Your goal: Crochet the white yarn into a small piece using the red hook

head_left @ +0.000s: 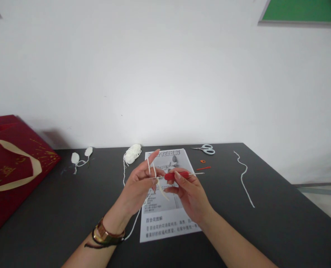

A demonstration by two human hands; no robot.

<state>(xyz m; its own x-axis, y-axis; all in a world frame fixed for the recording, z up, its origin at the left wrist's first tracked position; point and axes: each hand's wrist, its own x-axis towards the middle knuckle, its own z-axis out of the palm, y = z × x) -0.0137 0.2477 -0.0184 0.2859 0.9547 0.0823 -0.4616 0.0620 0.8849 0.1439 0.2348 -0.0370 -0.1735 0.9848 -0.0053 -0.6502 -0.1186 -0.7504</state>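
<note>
My right hand [189,191] grips a crochet hook with a red handle [177,175], its metal shaft pointing left toward my other hand. My left hand [140,180] holds white yarn [149,166] looped over the raised index finger and pinches a short started piece [161,188] at the hook's tip. The strand runs down past my left wrist and back to a small white yarn ball [132,153] at the far edge of the table. Both hands hover above a printed instruction sheet [168,223].
A dark table [279,223] stands against a white wall. A red gift bag [12,167] lies at the left. Two small white crocheted petals [80,157], scissors [206,149], an orange stitch marker [202,161], a red needle [203,168] and a loose white yarn strand [245,178] lie at the back.
</note>
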